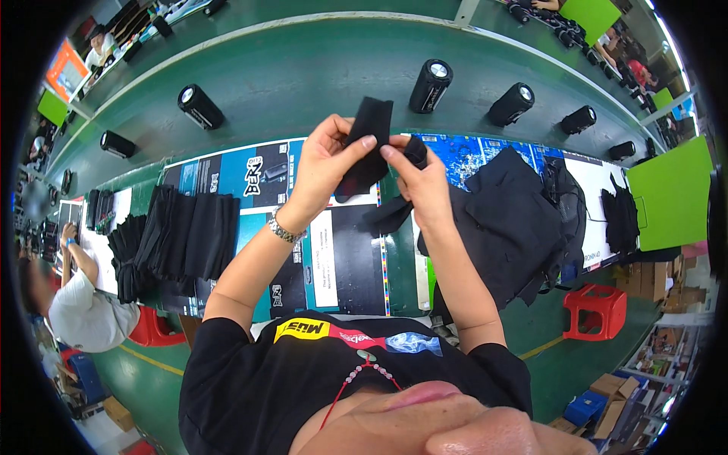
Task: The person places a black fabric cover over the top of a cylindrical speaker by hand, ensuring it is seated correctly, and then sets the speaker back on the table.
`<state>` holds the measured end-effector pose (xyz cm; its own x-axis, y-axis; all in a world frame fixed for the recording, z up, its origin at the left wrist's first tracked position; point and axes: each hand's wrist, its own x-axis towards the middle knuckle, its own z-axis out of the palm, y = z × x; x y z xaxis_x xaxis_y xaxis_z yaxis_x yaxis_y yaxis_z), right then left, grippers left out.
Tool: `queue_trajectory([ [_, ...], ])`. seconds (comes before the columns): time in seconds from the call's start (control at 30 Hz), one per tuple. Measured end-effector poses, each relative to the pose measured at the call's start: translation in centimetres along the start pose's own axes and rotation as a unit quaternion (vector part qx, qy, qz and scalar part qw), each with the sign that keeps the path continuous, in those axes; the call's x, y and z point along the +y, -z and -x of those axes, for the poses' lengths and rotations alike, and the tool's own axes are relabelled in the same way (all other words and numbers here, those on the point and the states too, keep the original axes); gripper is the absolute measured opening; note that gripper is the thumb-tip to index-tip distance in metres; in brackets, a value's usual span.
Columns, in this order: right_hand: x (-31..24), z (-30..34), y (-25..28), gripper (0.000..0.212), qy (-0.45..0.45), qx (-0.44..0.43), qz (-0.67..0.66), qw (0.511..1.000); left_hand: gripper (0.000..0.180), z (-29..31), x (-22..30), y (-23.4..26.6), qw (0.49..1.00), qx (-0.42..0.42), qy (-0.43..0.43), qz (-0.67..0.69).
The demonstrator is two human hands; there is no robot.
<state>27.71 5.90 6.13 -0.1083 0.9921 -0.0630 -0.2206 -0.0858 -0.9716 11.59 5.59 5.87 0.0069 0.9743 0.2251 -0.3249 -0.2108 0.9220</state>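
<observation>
Above the table, my left hand [326, 163] pinches a flat black fabric piece [374, 117] between thumb and fingers. My right hand [421, 182] meets it at the piece's right edge, thumb against the cloth. A black fabric strip [392, 215] hangs from the right hand, and a dark fold of it shows between the fingers. Whether the strip joins the flat piece I cannot tell. To the left lies a row of stacked black fabric pieces [205, 235]. A loose heap of black fabric [508, 220] spreads beside my right forearm.
Several black cylinders with silvery ends, one of them a cylinder [432, 87] straight ahead, stand along the green conveyor [303, 83]. Printed sheets [341, 265] cover the table. A red stool [595, 312] stands at right. Another person [87, 307] sits at far left.
</observation>
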Motion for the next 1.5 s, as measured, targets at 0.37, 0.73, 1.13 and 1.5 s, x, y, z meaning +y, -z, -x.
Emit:
queue_trajectory([
  [0.37, -0.9, -0.5, 2.2, 0.013, 0.061, -0.050, -0.027, 0.997, 0.022, -0.8, -1.4, -1.5, 0.992, -0.106, 0.050, 0.036],
  [0.73, -3.0, -5.0, 9.9, 0.013, -0.049, -0.101, -0.051, 0.992, 0.021, -5.9, -2.8, -2.6, 0.956, -0.213, 0.189, 0.076],
  [1.13, -3.4, -16.5, 13.8, 0.009, 0.169, 0.147, 0.131, 0.966, 0.030, -18.0, -9.9, -7.8, 0.986, -0.087, 0.011, -0.142],
  [1.5, -2.5, -21.8, 15.9, 0.014, 0.118, 0.150, 0.246, 0.950, 0.035, -22.2, -10.7, -7.1, 0.932, -0.119, 0.076, -0.334],
])
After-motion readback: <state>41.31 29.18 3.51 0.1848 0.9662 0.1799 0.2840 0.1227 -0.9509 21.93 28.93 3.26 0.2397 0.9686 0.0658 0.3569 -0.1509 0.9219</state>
